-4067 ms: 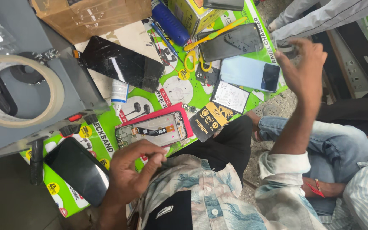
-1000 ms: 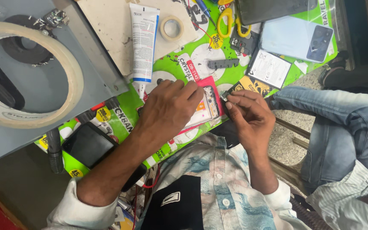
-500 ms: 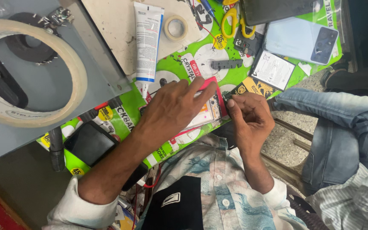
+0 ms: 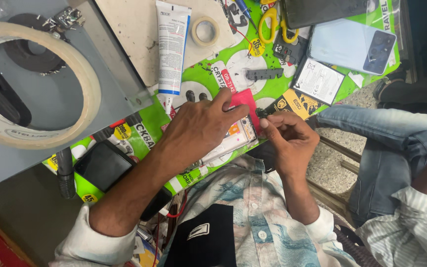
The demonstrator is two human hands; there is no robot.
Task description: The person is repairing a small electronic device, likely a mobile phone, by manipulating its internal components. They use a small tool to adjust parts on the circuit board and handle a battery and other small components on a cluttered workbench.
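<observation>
Your left hand [image 4: 198, 128] presses the open red phone [image 4: 240, 131] flat; your right hand [image 4: 285, 136] pinches something tiny at its edge; the phone's back is off, insides showing.

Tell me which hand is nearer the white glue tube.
Left. The left hand lies on the opened phone, its fingers just below the glue tube nozzle. The right hand sits at the phone's far end, farther off.

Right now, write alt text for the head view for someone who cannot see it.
Left hand presses an opened red phone onto a green mat while the right hand pinches at its edge. A white tube, tape roll, scissors and blue phone lie beyond.
</observation>
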